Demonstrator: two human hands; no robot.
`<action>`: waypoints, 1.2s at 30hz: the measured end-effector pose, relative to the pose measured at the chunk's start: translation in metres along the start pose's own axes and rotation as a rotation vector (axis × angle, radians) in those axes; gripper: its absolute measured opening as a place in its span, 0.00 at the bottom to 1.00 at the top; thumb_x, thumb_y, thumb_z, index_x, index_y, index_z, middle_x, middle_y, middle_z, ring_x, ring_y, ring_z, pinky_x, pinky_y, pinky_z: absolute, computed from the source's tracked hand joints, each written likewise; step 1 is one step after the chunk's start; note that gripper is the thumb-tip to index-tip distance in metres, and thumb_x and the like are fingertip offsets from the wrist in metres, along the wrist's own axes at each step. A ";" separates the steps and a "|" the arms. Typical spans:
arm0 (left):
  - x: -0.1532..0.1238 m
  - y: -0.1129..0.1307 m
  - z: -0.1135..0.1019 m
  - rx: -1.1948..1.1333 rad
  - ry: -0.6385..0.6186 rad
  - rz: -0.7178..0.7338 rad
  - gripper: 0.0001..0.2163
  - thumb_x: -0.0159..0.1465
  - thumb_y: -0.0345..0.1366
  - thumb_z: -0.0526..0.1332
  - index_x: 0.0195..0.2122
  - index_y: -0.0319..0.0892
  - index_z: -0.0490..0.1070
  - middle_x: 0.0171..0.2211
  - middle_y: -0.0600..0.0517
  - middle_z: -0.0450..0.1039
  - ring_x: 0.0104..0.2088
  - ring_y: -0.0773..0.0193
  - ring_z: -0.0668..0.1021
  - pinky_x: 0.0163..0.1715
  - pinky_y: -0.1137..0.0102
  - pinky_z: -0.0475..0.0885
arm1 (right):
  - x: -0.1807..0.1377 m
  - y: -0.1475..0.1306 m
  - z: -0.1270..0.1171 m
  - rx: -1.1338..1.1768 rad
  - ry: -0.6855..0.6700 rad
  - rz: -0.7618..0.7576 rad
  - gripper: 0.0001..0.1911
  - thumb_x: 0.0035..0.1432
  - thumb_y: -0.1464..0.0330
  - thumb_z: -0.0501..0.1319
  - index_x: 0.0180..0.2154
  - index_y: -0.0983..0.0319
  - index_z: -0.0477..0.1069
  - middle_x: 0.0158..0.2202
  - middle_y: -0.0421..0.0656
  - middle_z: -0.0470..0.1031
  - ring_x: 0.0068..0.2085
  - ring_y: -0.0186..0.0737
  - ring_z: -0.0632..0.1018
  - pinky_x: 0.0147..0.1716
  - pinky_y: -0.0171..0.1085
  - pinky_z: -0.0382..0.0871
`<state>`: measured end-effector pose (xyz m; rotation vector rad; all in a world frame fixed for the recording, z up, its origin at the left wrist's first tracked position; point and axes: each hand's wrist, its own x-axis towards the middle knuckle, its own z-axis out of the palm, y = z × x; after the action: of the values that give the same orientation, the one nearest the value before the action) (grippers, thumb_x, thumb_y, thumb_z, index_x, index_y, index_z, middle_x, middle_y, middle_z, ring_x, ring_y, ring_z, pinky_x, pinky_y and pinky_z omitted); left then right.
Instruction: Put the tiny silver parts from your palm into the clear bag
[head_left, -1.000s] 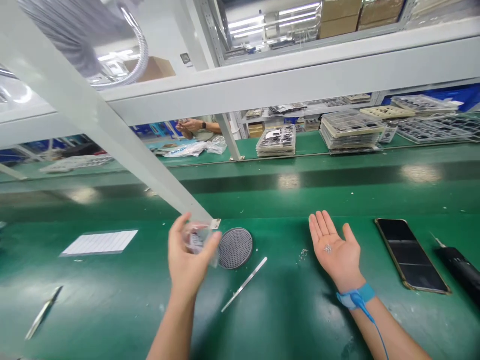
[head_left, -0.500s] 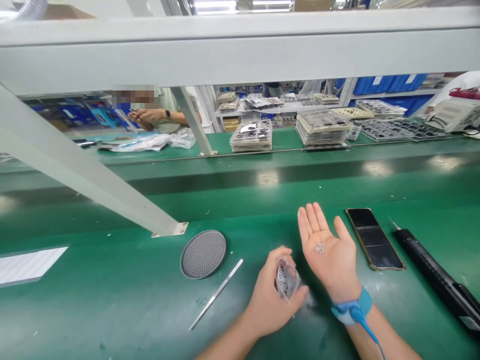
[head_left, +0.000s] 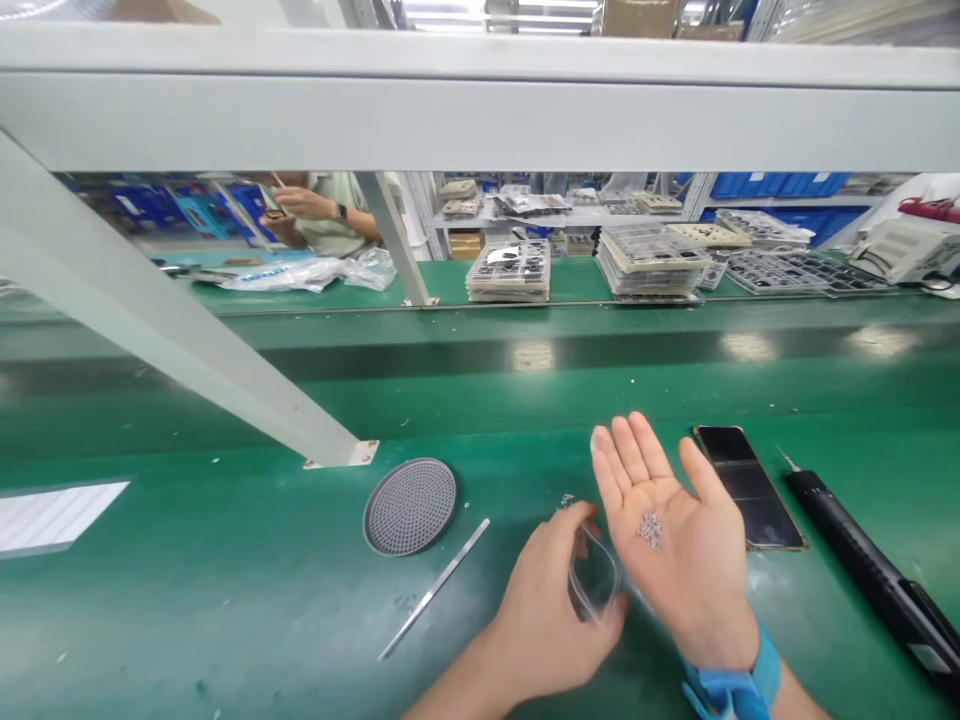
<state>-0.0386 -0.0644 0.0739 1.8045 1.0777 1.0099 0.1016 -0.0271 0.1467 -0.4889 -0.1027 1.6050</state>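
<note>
Nearest us, our left hand (head_left: 551,610) pinches a small clear bag (head_left: 594,580) open; we should keep its mouth wide beneath our right hand (head_left: 671,535). That palm lies flat and open, cupping tiny screws (head_left: 651,528). A few more screws (head_left: 568,500) lie just beyond. Farther left sits a round mesh tray (head_left: 410,506), seemingly empty.

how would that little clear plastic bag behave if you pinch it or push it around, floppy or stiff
The small clear plastic bag looks thin and creased where the left hand pinches it, so it is probably floppy and very light. Its glossy film may slip in the grip. The tiny silvery parts heaped on the open right hand would likely scatter if tipped.
</note>
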 end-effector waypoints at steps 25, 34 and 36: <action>0.002 0.012 0.017 -0.277 0.067 0.037 0.15 0.60 0.29 0.61 0.49 0.44 0.69 0.41 0.52 0.75 0.39 0.61 0.77 0.40 0.69 0.72 | -0.012 0.017 -0.011 -0.419 -0.301 -0.210 0.26 0.71 0.47 0.61 0.48 0.61 0.83 0.51 0.52 0.80 0.59 0.55 0.75 0.61 0.51 0.68; 0.000 0.009 0.019 -0.292 0.067 0.027 0.15 0.61 0.30 0.62 0.49 0.44 0.69 0.42 0.51 0.75 0.40 0.59 0.78 0.40 0.67 0.72 | -0.018 0.022 -0.012 -0.519 -0.357 -0.253 0.27 0.75 0.47 0.56 0.49 0.61 0.83 0.50 0.51 0.80 0.57 0.55 0.76 0.60 0.51 0.70; 0.000 0.010 0.019 -0.303 0.062 0.032 0.15 0.61 0.29 0.62 0.50 0.45 0.69 0.42 0.52 0.75 0.40 0.60 0.78 0.40 0.68 0.72 | -0.019 0.022 -0.013 -0.537 -0.366 -0.260 0.27 0.75 0.47 0.56 0.49 0.60 0.83 0.50 0.51 0.80 0.57 0.56 0.76 0.60 0.52 0.69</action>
<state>-0.0187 -0.0719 0.0755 1.5581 0.8805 1.1862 0.0858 -0.0503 0.1319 -0.5574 -0.8558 1.3846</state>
